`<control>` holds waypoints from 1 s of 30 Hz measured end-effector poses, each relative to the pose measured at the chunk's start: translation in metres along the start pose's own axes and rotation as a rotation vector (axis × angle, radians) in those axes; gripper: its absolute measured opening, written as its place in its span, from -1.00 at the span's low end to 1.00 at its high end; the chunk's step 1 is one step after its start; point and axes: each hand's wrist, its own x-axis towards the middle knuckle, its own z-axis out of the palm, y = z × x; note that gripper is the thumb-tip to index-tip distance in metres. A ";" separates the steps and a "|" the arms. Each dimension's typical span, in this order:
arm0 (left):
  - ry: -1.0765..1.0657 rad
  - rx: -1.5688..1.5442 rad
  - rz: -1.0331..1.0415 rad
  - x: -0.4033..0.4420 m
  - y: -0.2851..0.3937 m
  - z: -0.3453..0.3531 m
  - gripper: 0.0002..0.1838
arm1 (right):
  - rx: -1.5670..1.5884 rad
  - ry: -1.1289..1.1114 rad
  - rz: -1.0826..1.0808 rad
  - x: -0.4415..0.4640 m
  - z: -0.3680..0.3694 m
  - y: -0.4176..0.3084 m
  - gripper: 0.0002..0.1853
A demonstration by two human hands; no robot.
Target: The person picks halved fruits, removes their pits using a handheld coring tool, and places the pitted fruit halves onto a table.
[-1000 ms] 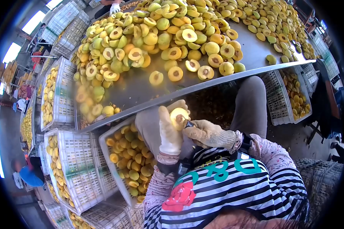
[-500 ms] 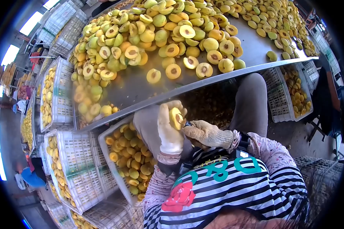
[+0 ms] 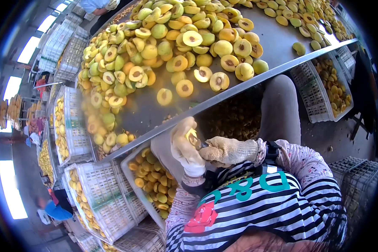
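My left hand (image 3: pixel 184 145), in a pale work glove, is closed around a yellow apricot (image 3: pixel 192 137); the fingers cover most of the fruit. Close beside it, my right hand (image 3: pixel 230 150) wears a knitted glove and grips a small tool (image 3: pixel 204 145). Only a short dark and metallic bit of that tool shows, pointing at the apricot, so its kind is unclear. Both hands are over my lap, just below the edge of the metal table (image 3: pixel 222 95). On the table lies a heap of halved apricots (image 3: pixel 155 52), many with brown pits showing.
A white crate of apricot halves (image 3: pixel 155 178) stands against my left leg. More filled crates (image 3: pixel 109 199) are stacked farther left, and another crate (image 3: pixel 319 94) sits at the right under the table. Another person's arm (image 3: pixel 98 6) shows at the top left.
My left hand has turned and its fingers now cover more of the apricot. My right hand stays beside it with the tool. The whole view has shifted slightly.
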 end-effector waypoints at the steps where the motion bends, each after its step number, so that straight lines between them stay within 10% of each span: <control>1: -0.047 -0.108 -0.256 0.002 0.004 0.001 -0.55 | -0.114 0.116 -0.113 0.002 -0.001 0.009 -0.49; 3: -0.122 -0.321 -0.765 0.011 0.017 -0.001 -0.53 | -0.361 0.340 -0.329 0.009 -0.007 0.027 -0.48; 8: 0.040 -0.728 -1.092 0.020 0.007 0.010 -0.47 | -0.162 0.375 -0.306 0.004 -0.005 0.032 -0.39; 20: 0.074 -0.477 -0.961 0.016 0.036 0.007 -0.56 | -0.212 0.328 -0.265 0.004 0.000 0.034 -0.35; 26: 0.112 -0.344 -0.554 0.009 0.027 0.012 -0.64 | -0.221 0.321 -0.065 -0.002 0.010 0.011 -0.42; 30: -0.148 -0.362 -0.546 0.005 0.010 -0.005 -0.64 | -0.438 0.331 -0.188 -0.004 0.002 0.014 -0.47</control>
